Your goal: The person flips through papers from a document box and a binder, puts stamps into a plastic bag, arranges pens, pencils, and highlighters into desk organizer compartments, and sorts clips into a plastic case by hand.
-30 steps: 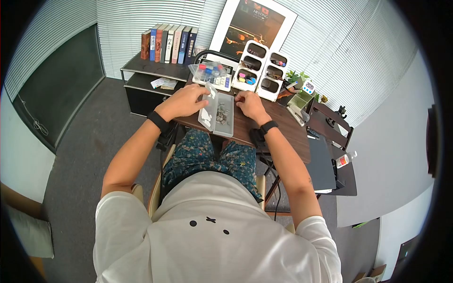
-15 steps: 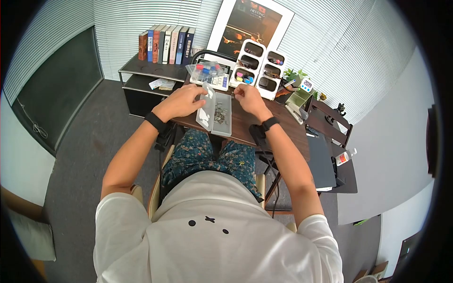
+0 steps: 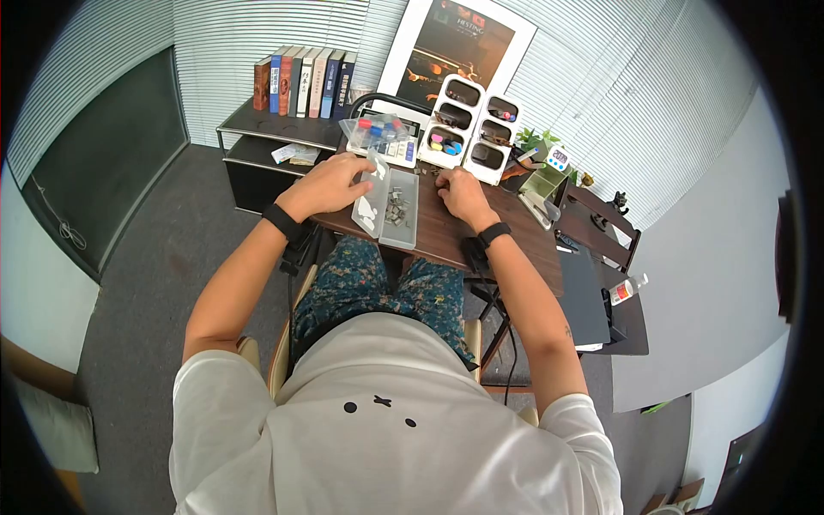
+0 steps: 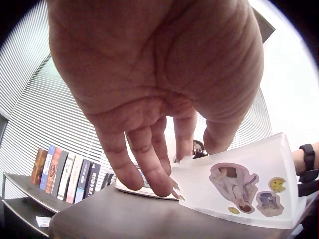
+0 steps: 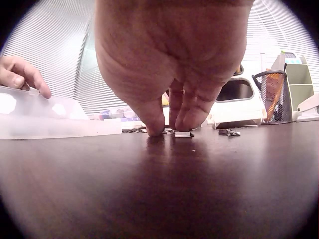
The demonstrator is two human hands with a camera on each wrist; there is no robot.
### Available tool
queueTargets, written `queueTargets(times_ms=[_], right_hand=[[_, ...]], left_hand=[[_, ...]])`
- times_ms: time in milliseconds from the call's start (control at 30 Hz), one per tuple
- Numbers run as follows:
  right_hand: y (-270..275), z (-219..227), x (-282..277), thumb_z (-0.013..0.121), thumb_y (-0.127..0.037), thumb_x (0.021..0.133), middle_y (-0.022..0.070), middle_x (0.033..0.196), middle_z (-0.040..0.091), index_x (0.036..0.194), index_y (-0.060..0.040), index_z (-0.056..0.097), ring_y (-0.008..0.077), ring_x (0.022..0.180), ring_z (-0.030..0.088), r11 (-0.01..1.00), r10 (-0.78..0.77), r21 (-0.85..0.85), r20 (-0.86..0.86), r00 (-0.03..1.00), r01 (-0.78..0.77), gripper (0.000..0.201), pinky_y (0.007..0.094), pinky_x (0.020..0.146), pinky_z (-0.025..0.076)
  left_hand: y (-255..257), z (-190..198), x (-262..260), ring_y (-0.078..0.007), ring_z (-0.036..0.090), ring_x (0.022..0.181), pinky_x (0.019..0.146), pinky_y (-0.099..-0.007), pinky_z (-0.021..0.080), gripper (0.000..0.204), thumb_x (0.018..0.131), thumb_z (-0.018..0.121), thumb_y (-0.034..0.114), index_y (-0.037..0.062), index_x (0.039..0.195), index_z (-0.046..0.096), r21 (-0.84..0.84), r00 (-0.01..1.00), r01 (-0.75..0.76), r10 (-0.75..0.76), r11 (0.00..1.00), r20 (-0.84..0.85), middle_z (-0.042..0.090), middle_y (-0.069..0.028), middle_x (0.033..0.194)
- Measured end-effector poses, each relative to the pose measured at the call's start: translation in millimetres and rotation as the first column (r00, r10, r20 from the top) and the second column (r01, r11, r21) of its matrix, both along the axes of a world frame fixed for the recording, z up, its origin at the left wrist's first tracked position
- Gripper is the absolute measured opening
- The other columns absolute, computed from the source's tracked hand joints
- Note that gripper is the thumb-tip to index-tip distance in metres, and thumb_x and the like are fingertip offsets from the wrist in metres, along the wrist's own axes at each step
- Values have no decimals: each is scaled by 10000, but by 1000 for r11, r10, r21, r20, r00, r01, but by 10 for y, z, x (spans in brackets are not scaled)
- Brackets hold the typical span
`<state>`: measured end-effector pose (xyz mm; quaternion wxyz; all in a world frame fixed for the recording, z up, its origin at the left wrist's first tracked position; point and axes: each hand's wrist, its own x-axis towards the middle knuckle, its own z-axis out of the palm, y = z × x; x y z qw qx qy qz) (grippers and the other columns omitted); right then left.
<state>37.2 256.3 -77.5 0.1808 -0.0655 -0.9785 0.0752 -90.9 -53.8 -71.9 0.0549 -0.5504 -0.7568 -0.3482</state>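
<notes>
A clear plastic box (image 3: 400,235) stands on the brown table with small metal clips (image 3: 396,206) inside it. Its hinged lid (image 3: 370,206) is tilted up on the left and bears stickers (image 4: 233,185). My left hand (image 3: 333,185) holds the lid's upper edge between thumb and fingers. To the right of the box, my right hand (image 3: 464,198) reaches down to the tabletop, its fingers bent and thumb (image 5: 155,130) apart from them. Right at the fingertips lies a metal clip (image 5: 184,134), and another clip (image 5: 229,132) lies farther right.
Behind the box are a calculator (image 3: 400,153) with a clear bag of coloured items (image 3: 378,129) on it, and a white organizer (image 3: 445,158) with compartments. A mesh pen cup (image 5: 275,97) stands beyond my right hand. Books (image 3: 302,84) line the shelf at left.
My right hand has shifted a little to the right, away from the box, with its fingertips down at the clips on the table. The left hand stays on the lid.
</notes>
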Motion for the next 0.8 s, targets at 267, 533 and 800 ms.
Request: queueTargets(times_ms=[267, 533, 800], right_hand=[[144, -127, -149, 747, -5, 834, 238, 951, 754, 975, -5, 744, 437, 961, 724, 989, 6, 148, -28, 1000, -2, 141, 501, 889, 578], [191, -65, -40, 659, -7, 861, 284, 912, 736, 914, -7, 736, 460, 930, 733, 987, -76, 135, -66, 995, 84, 93, 523, 862, 595], [302, -108, -71, 685, -16, 851, 271, 947, 751, 909, -18, 765, 458, 935, 733, 995, -17, 97, -55, 998, 22, 99, 511, 882, 591]], left_hand=[[-15, 4, 0, -310, 675, 936, 872, -426, 535, 417, 1014, 680, 301, 18, 1320, 681, -9, 1000, -1, 1, 1000, 1, 645, -184, 1086], [4, -24, -16, -302, 673, 933, 857, -411, 534, 405, 1021, 677, 287, 17, 1322, 681, 11, 1000, 11, -11, 1000, 4, 642, -180, 1093], [-11, -10, -6, -297, 669, 940, 866, -409, 530, 411, 1021, 680, 293, 19, 1326, 683, -7, 1000, -1, 1, 1000, -7, 637, -173, 1090]])
